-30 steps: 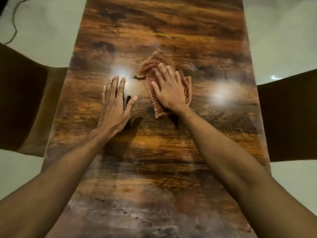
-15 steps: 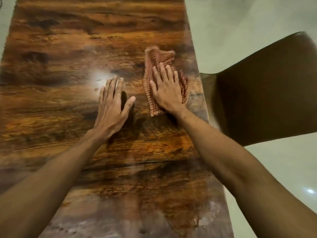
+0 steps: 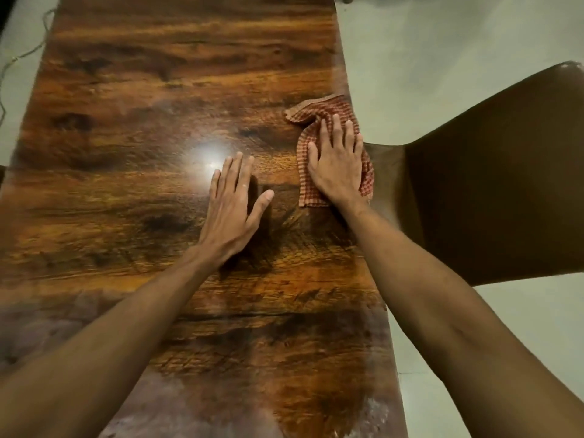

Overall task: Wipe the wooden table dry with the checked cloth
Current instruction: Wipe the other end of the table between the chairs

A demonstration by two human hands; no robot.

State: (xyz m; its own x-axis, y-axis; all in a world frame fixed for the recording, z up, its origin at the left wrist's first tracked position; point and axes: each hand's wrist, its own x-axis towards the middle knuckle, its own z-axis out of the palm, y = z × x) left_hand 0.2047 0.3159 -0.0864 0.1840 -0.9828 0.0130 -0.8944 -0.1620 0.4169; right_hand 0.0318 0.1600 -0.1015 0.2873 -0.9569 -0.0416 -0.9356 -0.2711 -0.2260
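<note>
Pressing flat on the checked cloth (image 3: 319, 128), the right hand (image 3: 338, 165) has its fingers spread wide and nothing pinched between them. The palm just pushes the cloth down on the wooden table (image 3: 142, 105). I think it is held this way so a big patch of cloth touches the wood and soaks up the wet. The cloth is bunched up, and it sits right at the table's right edge, about halfway along it. One corner seems to poke a little over that edge.

The left hand (image 3: 232, 203) lies open and flat on the bare wood, near the middle of the table and just beside the cloth. It holds nothing. It is likely there to lean on.

A brown chair (image 3: 489, 184) stands close against the right edge, right next to the cloth. A hard push that way could slide the cloth off onto the chair. A thin cord (image 3: 19, 58) lies on the floor past the far left corner. A bright light spot shines on the wood by the left hand's fingertips. The near end of the table looks dull and cloudy, so it may need more wiping.
</note>
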